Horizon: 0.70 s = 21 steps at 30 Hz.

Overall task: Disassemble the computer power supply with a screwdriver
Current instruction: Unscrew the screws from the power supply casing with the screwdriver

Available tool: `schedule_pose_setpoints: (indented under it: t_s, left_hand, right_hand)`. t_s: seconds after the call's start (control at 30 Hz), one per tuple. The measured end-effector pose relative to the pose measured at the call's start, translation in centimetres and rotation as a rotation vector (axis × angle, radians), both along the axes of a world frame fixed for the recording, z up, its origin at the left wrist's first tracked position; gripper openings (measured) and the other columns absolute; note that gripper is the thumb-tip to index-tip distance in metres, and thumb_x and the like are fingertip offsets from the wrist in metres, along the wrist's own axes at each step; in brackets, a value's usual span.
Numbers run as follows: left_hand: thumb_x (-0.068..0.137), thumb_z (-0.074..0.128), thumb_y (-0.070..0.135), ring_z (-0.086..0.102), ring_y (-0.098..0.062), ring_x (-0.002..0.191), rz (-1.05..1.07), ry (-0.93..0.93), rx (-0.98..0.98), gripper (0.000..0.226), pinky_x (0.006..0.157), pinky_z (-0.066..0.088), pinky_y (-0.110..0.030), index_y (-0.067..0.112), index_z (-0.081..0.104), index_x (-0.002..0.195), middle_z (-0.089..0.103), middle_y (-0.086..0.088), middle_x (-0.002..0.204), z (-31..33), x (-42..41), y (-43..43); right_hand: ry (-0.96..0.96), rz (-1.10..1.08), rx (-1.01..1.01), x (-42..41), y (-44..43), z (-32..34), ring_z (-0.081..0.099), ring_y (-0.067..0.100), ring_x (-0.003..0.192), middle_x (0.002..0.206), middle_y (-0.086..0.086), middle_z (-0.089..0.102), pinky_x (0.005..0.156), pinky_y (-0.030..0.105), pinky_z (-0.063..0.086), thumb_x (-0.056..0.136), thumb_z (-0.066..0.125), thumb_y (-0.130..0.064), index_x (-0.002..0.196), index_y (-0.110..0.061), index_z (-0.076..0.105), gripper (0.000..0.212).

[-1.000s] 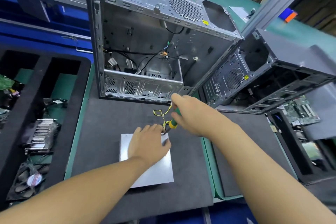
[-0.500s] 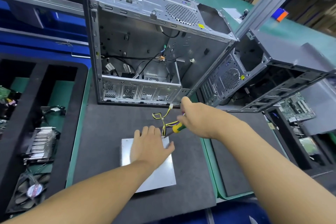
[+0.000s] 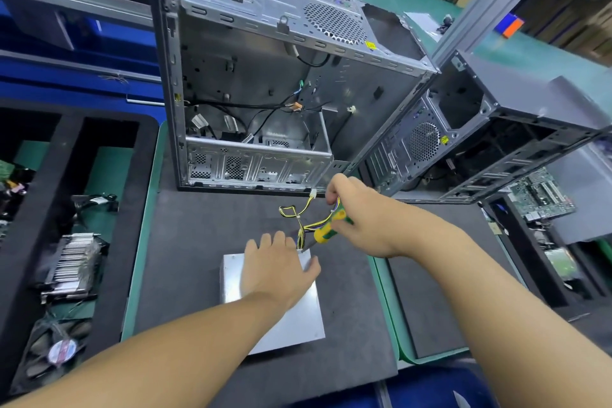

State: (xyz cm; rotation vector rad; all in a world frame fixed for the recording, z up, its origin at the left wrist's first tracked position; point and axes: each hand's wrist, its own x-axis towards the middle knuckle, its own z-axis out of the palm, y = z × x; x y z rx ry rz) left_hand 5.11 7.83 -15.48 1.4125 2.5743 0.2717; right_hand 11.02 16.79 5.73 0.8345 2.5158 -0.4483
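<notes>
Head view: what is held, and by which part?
The right hand grips the screwdriver by its handle; the left hand rests flat on the power supply.

Under the left hand (image 3: 278, 272) the power supply (image 3: 291, 325) is plain silver-grey, and the mat (image 3: 198, 242) below it is dark grey. The screwdriver (image 3: 326, 230) in the right hand (image 3: 361, 219) has a handle in yellow and green stripes, and the wires (image 3: 298, 212) just beside this hand are yellow and black. Beyond both hands the computer case (image 3: 251, 76) is pale silver with fields of small holes, and far left of the left hand the fan (image 3: 61, 349) has a white, red and blue label.
</notes>
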Motion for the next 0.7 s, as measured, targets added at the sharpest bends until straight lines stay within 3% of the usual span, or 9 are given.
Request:
schedule_pose_setpoints:
  t_s: [0.07, 0.13, 0.23, 0.3, 0.4, 0.5, 0.57, 0.63, 0.7]
  left_hand:
    - [0.084, 0.011, 0.067, 0.045, -0.024, 0.092, -0.008, -0.002, -0.005, 0.069, 0.076, 0.024, -0.043, 0.021, 0.061, 0.1, 0.052, 0.001, 0.097, 0.0, 0.0, 0.0]
    - [0.084, 0.01, 0.067, 0.045, -0.024, 0.093, -0.01, -0.003, -0.01, 0.07, 0.076, 0.024, -0.043, 0.021, 0.06, 0.102, 0.053, 0.001, 0.098, 0.1, 0.0, 0.0]
    - [0.085, 0.012, 0.067, 0.046, -0.024, 0.094, -0.008, -0.008, -0.01, 0.069, 0.078, 0.026, -0.042, 0.021, 0.06, 0.102, 0.053, 0.002, 0.099, 0.1, 0.0, 0.0]
    - [0.085, 0.014, 0.067, 0.047, -0.024, 0.095, -0.006, -0.015, -0.004, 0.067, 0.079, 0.028, -0.042, 0.022, 0.061, 0.103, 0.054, 0.002, 0.1, 0.0, -0.1, -0.1]
    - [0.085, 0.015, 0.066, 0.047, -0.024, 0.096, -0.002, -0.025, -0.003, 0.067, 0.08, 0.029, -0.042, 0.021, 0.061, 0.104, 0.054, 0.002, 0.101, 0.1, -0.1, -0.1]
    - [0.085, 0.015, 0.066, 0.047, -0.024, 0.096, -0.006, -0.032, -0.01, 0.067, 0.08, 0.029, -0.042, 0.021, 0.061, 0.104, 0.054, 0.002, 0.101, 0.1, -0.1, 0.0]
    - [0.085, 0.014, 0.066, 0.046, -0.024, 0.097, -0.01, -0.034, -0.009, 0.068, 0.081, 0.029, -0.042, 0.021, 0.061, 0.105, 0.054, 0.001, 0.101, 0.1, 0.0, 0.0]
    - [0.085, 0.013, 0.066, 0.047, -0.024, 0.097, -0.013, -0.028, -0.005, 0.069, 0.081, 0.029, -0.042, 0.021, 0.061, 0.104, 0.054, 0.001, 0.101, 0.1, 0.0, 0.0]
    - [0.085, 0.013, 0.066, 0.048, -0.024, 0.096, -0.015, -0.023, -0.003, 0.069, 0.08, 0.029, -0.042, 0.021, 0.062, 0.103, 0.054, 0.001, 0.101, 0.1, 0.0, 0.0]
  right_hand:
    - [-0.002, -0.024, -0.086, 0.0, -0.3, 0.3, 0.042, 0.025, 0.099, 0.114, 0.002, 0.043, 0.087, 0.041, 0.042, 0.092, 0.053, -0.017, 0.111, -0.023, 0.036, 0.026]
    - [0.01, -0.077, -0.037, 0.0, -0.8, 0.0, 0.045, 0.027, 0.098, 0.113, 0.004, 0.043, 0.087, 0.043, 0.044, 0.095, 0.054, -0.034, 0.111, -0.021, 0.036, 0.028]
    - [-0.04, -0.136, 0.156, -0.6, -1.2, -0.5, 0.049, 0.03, 0.08, 0.092, 0.007, 0.047, 0.071, 0.041, 0.041, 0.1, 0.036, -0.053, 0.098, -0.017, 0.03, 0.037]
    - [-0.016, -0.107, 0.178, -1.0, -1.0, -0.6, 0.049, 0.03, 0.072, 0.081, 0.007, 0.05, 0.067, 0.041, 0.041, 0.103, 0.033, -0.046, 0.093, -0.015, 0.029, 0.032]
    - [0.01, -0.036, 0.072, -1.3, -0.4, -0.2, 0.054, 0.03, 0.084, 0.103, 0.006, 0.05, 0.081, 0.045, 0.046, 0.101, 0.044, -0.028, 0.104, -0.016, 0.036, 0.015]
    - [-0.032, -0.04, -0.046, -1.3, -0.1, 0.1, 0.047, 0.027, 0.093, 0.113, 0.004, 0.039, 0.089, 0.045, 0.044, 0.092, 0.052, -0.013, 0.11, -0.022, 0.036, 0.026]
    - [-0.051, -0.086, -0.009, -1.2, -0.3, 0.0, 0.05, 0.027, 0.092, 0.113, 0.005, 0.041, 0.087, 0.045, 0.046, 0.093, 0.058, -0.031, 0.11, -0.021, 0.034, 0.031]
    - [-0.079, -0.168, 0.123, -1.1, -0.5, -0.2, 0.055, 0.031, 0.089, 0.101, 0.006, 0.046, 0.08, 0.043, 0.047, 0.093, 0.047, -0.059, 0.104, -0.017, 0.034, 0.045]
    - [-0.095, -0.139, 0.309, -1.0, -0.8, -0.7, 0.056, 0.033, 0.086, 0.082, 0.004, 0.045, 0.07, 0.04, 0.043, 0.098, 0.032, -0.061, 0.096, -0.014, 0.034, 0.047]
